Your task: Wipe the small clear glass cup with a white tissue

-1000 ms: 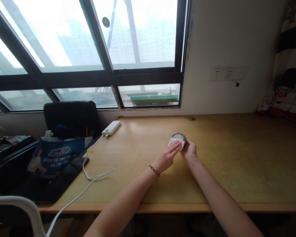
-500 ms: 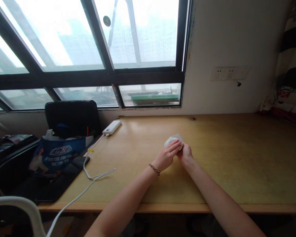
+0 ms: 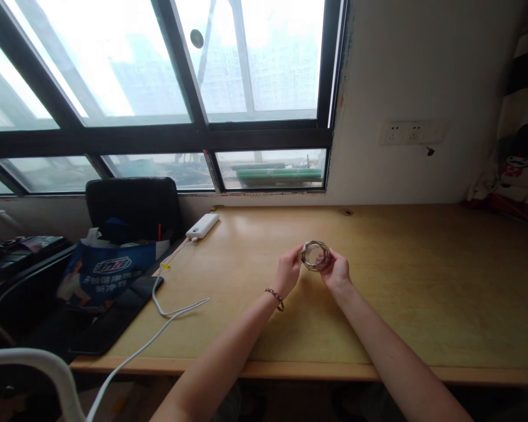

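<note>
A round, see-through item with a patterned, metallic-looking rim (image 3: 315, 256), perhaps a small glass or bowl, is held up over the wooden table (image 3: 405, 293). Its open ring faces me. My right hand (image 3: 337, 271) grips it from the right, fingers partly visible through it. On its left side, my left hand (image 3: 289, 269) is closed, pinching a bit of white tissue (image 3: 304, 247) against the rim. Most of the tissue is hidden. A braided bracelet circles my left wrist.
A white power bank (image 3: 203, 225) with a white cable (image 3: 158, 305) lies at the table's left side. Further left are a black tablet-like slab (image 3: 127, 310), a blue bag (image 3: 110, 272) and a black chair (image 3: 132, 205). A window and wall stand behind.
The white tissue that covered the item has mostly gone from view, and the round rim now shows. My left hand has moved off the top to the left side.
</note>
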A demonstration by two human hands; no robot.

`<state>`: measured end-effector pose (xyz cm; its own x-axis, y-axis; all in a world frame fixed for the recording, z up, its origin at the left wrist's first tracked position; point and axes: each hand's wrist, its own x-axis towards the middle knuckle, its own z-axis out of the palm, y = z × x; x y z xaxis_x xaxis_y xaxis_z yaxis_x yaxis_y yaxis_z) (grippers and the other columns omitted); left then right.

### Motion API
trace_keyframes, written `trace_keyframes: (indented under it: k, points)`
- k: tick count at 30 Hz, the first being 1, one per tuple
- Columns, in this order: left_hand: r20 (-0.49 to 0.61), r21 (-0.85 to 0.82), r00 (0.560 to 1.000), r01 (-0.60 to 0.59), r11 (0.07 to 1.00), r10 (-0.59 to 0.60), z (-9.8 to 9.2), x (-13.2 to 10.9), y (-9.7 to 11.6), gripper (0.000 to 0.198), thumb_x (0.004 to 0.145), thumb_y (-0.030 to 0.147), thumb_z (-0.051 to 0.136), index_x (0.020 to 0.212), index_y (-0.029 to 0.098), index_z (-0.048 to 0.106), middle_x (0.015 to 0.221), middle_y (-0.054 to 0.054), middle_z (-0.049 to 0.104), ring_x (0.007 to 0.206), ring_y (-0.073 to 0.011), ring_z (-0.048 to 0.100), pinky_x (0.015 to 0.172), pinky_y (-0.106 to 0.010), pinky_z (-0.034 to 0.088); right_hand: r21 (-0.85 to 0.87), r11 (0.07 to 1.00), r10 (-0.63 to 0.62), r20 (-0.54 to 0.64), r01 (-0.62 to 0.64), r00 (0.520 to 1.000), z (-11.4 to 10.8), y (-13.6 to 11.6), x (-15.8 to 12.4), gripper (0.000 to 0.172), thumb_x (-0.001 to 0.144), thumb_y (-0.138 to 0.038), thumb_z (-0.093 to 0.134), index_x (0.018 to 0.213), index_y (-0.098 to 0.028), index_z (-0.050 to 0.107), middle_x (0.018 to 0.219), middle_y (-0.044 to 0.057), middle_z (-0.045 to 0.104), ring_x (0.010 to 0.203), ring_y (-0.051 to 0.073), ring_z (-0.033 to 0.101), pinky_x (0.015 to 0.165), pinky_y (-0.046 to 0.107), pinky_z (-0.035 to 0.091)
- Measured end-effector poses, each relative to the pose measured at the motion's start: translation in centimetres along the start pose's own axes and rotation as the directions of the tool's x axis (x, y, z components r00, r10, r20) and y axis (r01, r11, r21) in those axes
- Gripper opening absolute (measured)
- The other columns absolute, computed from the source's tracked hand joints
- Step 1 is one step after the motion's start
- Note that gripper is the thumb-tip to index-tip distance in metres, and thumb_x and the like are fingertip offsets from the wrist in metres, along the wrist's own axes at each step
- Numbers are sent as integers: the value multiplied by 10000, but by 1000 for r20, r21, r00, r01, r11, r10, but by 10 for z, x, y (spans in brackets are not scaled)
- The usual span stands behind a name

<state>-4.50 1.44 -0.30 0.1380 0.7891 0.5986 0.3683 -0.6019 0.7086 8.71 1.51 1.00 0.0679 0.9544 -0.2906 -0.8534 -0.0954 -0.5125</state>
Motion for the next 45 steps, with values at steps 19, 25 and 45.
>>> trace_keyframes:
  k: [19, 25, 45]
  points:
    - [312, 257, 885, -429, 866, 346, 0, -3, 2, 675, 674, -75, 260, 1312, 144, 277, 1352, -103, 305, 1268, -198, 206, 1020, -423, 316, 42, 999, -23, -30, 24, 999, 5, -2, -2, 302, 814, -110, 330, 663, -138, 589, 603, 34, 652, 543, 112, 604, 534, 213, 503]
    - [269, 285, 919, -361, 888, 287, 4, -8, 2, 668, 660, -68, 276, 1292, 144, 321, 1325, -103, 352, 1241, -192, 278, 1014, -396, 333, 80, 986, -137, -91, 144, 986, 3, -13, 3, 281, 813, -113, 344, 610, -171, 530, 508, -23, 591, 447, 102, 550, 468, 215, 471]
    - [28, -20, 998, -54, 998, 55, 8, -9, 19, 494, 766, 46, 347, 1241, 166, 411, 1269, -73, 434, 1190, -208, 364, 1003, -395, 314, -401, 853, -278, 189, 333, 942, -1, 14, -2, 218, 768, -265, 486, 578, -167, 532, 502, -30, 533, 437, 92, 455, 428, 197, 367]
